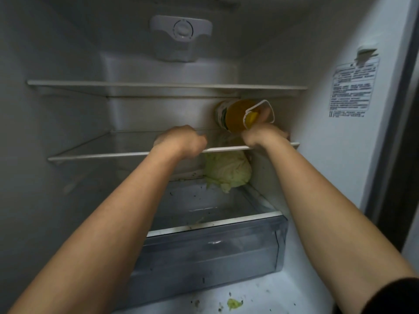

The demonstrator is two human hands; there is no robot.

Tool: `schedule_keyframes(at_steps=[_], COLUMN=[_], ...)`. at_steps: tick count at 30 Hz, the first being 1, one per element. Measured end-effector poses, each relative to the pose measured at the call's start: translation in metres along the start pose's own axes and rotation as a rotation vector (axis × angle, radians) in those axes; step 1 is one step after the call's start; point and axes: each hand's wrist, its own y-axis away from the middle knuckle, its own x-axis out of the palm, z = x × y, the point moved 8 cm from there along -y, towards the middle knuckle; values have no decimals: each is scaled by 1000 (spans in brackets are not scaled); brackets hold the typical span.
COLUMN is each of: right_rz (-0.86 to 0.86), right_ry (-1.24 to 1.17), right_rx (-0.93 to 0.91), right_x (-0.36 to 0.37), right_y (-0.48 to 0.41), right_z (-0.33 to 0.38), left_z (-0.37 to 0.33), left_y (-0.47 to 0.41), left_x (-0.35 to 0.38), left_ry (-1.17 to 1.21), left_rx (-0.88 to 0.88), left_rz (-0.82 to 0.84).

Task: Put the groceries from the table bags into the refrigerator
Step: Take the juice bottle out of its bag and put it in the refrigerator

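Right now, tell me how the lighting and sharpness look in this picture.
Head view: dim, grey fridge interior, no glare; wide-angle bending at the edges; right hand and oil bottle slightly motion-blurred; cabbage soft; wall label unreadable.

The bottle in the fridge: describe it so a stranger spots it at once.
Look in the open fridge at the middle glass shelf, far right end. The bottle lies tilted there, held by the right hand. It is amber-yellow with a white handle, unlike the pale green cabbage below.
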Motion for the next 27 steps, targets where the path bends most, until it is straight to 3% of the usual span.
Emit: schedule_keyframes(at_steps=[3,6,10,12,15,22,27], right_rz=[-3,-113,-214,-343,-469,-487,-336], right_ry=[-18,-96,-77,-69,-145,-231,-298], right_rx=[-25,-76,-178,-262,-328,-432,-432], right_x=[-3,-13,-16,-15,-4,46,118], right_y=[5,22,53,73,110,202,272], right_z=[0,-1,-16,-28,-53,-102,-133], left_z=[-4,-10,-9,-5,6,18,35], left_y=[13,34,61,81,117,229,324], left_x=[-16,-28,-28,-24,-4,52,99], left_ry=[-22,-65,-114,-171,-154,36,14], left_rx=[-10,12,89,120,108,44,-49], left_rz=[-199,-416,-522,-573,-594,-567,-495])
